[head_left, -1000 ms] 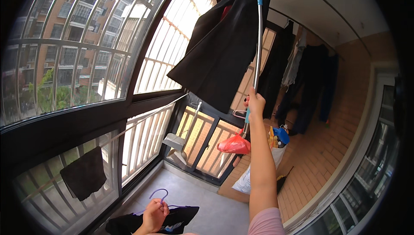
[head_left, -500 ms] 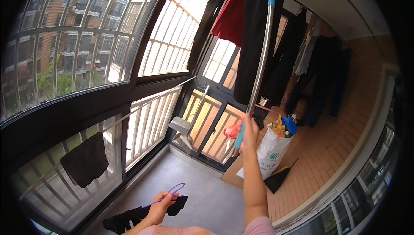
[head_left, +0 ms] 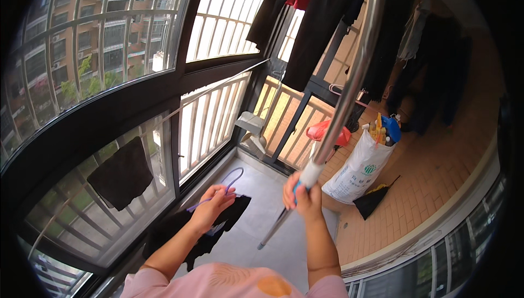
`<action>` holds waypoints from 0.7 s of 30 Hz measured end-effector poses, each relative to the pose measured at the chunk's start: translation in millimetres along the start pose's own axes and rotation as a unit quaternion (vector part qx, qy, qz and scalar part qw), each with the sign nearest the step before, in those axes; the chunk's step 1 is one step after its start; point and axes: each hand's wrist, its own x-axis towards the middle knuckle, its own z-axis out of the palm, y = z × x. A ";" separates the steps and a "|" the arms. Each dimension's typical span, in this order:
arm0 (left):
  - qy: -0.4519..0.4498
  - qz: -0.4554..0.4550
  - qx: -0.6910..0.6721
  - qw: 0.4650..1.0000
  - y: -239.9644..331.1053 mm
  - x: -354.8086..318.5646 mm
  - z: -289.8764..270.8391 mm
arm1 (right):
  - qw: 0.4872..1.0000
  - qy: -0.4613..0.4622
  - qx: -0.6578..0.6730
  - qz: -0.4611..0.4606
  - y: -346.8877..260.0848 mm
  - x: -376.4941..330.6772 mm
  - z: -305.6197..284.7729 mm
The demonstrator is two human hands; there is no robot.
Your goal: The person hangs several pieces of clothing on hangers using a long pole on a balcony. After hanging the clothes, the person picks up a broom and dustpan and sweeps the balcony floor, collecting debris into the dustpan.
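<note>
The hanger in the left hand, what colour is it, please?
Purple hanger, clearest in the head view.

Right hand (head_left: 303, 194) gripping metal pole (head_left: 349, 87), left hand (head_left: 214, 205) holding purple hanger (head_left: 226, 183) with black garment (head_left: 204, 231), white sack (head_left: 357, 169) standing nearby

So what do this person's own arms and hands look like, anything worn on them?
Both forearms are bare, coming up from the lower edge. The left hand and right hand wear no gloves, and no rings, watch or bracelets are visible. A pink short-sleeved top with an orange patch covers the shoulders and upper arms.
</note>
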 end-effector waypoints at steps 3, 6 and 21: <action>-0.063 0.027 -0.074 0.995 24.6 18.9 32.9 | 0.997 0.029 0.000 0.072 9.4 -68.2 -7.2; -0.122 0.036 -0.147 0.981 54.4 35.7 68.6 | 0.990 0.116 -0.047 0.062 27.5 -125.6 -6.7; -0.285 0.015 -0.200 0.937 73.5 121.6 201.6 | 0.862 0.387 -0.095 0.314 47.6 -307.6 29.5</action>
